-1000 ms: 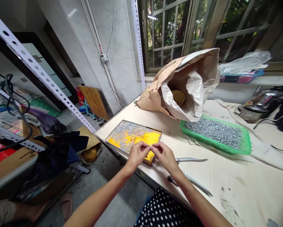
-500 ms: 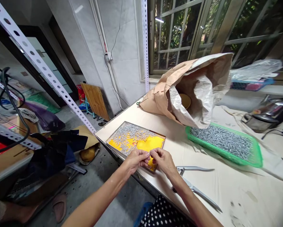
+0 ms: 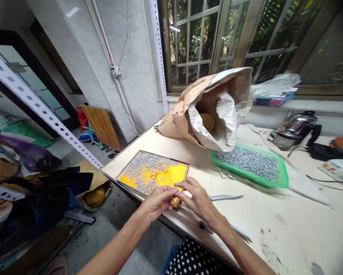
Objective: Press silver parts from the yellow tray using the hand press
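My left hand (image 3: 160,201) and my right hand (image 3: 196,197) meet over the near right corner of a shallow tray. The left thumb and fingers are closed in a pinch. My right thumb and index finger close in at the same spot; whatever lies between the fingertips is too small to make out. Inside the tray (image 3: 175,172), whose bottom is yellow, small grey coil-like metal pieces (image 3: 148,164) cover the far and left parts. One single piece (image 3: 162,178) lies apart on the yellow. Grey-handled pruning shears (image 3: 227,198) rest beside my right forearm, partly hidden by it.
A green plastic basket (image 3: 284,177) full of similar grey pieces stands to the right on the pale table (image 3: 263,214). Behind the tray lies a large open paper sack (image 3: 177,118). A perforated metal post (image 3: 59,124) slants past the table's left edge. A metal-and-glass appliance (image 3: 293,131) stands at the back right.
The camera view has turned to the right, so the table's things appear further left. Both hands stay together at the tray's near corner, and the right fingers have shifted slightly over the left fingertips.
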Demonstrator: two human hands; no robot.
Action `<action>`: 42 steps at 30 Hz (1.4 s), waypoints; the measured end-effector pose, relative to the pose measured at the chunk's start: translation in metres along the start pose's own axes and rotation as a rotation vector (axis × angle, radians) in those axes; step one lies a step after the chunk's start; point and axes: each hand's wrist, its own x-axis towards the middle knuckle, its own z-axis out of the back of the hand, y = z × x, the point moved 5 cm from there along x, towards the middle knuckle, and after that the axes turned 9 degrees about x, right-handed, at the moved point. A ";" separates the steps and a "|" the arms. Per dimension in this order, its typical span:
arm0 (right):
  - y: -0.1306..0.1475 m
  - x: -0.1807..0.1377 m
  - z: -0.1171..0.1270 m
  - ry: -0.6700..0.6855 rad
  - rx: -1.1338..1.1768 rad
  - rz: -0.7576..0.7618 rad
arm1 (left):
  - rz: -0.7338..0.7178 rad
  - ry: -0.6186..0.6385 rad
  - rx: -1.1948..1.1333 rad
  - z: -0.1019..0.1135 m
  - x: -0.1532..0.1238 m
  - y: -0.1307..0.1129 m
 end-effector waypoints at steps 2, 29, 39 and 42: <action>0.006 -0.018 0.013 -0.026 -0.048 0.003 | 0.033 0.073 0.023 -0.017 -0.004 0.007; -0.039 -0.164 0.078 0.070 -0.626 -0.505 | 0.060 0.104 0.965 -0.080 0.054 0.052; -0.042 -0.166 0.076 0.024 -0.624 -0.473 | 0.136 0.120 1.073 -0.081 0.054 0.054; -0.041 -0.166 0.076 0.010 -0.624 -0.469 | 0.182 0.131 1.066 -0.081 0.053 0.054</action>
